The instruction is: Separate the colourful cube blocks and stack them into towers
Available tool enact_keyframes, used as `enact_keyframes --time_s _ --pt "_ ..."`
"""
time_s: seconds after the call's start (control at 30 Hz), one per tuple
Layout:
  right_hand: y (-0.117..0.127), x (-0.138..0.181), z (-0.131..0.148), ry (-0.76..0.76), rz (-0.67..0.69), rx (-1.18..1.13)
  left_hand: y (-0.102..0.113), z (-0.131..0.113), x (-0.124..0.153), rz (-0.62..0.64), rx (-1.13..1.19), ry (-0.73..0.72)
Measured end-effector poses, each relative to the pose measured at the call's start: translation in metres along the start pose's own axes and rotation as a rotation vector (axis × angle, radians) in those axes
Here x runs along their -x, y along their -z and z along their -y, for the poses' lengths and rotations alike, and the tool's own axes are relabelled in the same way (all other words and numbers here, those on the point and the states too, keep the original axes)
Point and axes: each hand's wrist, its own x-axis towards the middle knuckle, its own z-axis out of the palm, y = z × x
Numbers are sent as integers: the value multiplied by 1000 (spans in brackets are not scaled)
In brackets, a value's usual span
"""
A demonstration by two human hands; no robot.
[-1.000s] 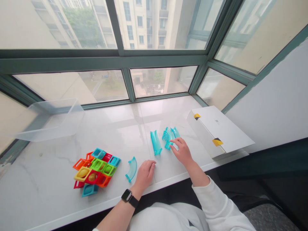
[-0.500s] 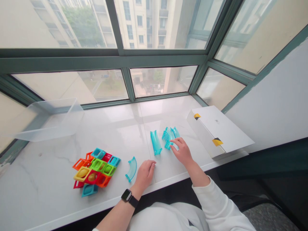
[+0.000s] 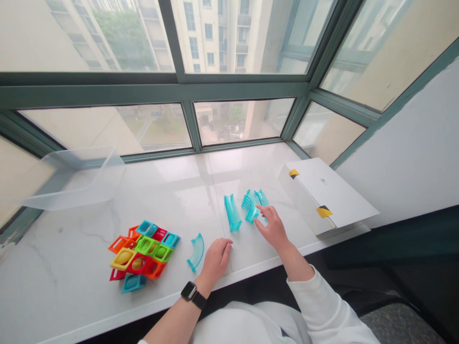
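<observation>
My right hand (image 3: 272,228) hovers at a stack of curved, see-through turquoise track pieces (image 3: 249,205). Its thumb and fingers are apart, with nothing gripped between them. Another turquoise piece (image 3: 262,197) shows behind the fingertips, partly covered. Just left of that stack lies a bundle of straight turquoise track pieces (image 3: 232,212). My left hand (image 3: 217,260), a watch on its wrist, rests on the white counter with its fingers curled together and no object visible in them. Beside it, on the left, lies a single curved turquoise track piece (image 3: 195,252).
Colourful window-like plastic tiles (image 3: 147,251), some with balls inside, are piled at the left. A clear plastic bin (image 3: 82,186) stands at the back left by the window. To the right, a white box (image 3: 326,191) with yellow-black tabs lies on the counter (image 3: 172,191).
My right hand has shifted very slightly to the right, its fingers staying apart. The left hand and the track pieces look unmoved.
</observation>
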Motion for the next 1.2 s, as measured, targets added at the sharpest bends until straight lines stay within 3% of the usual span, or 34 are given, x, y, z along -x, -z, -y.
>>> enact_keyframes --time_s 0.3,0.63,1.2 --pt "-14 32 -3 -103 -178 -38 -1 1 0 -14 -18 -40" --pt "-20 7 4 -81 -151 26 0 -2 -1 -21 -17 -42" --pt "-23 11 -4 -103 -130 11 -1 0 0 -9 -13 -34"
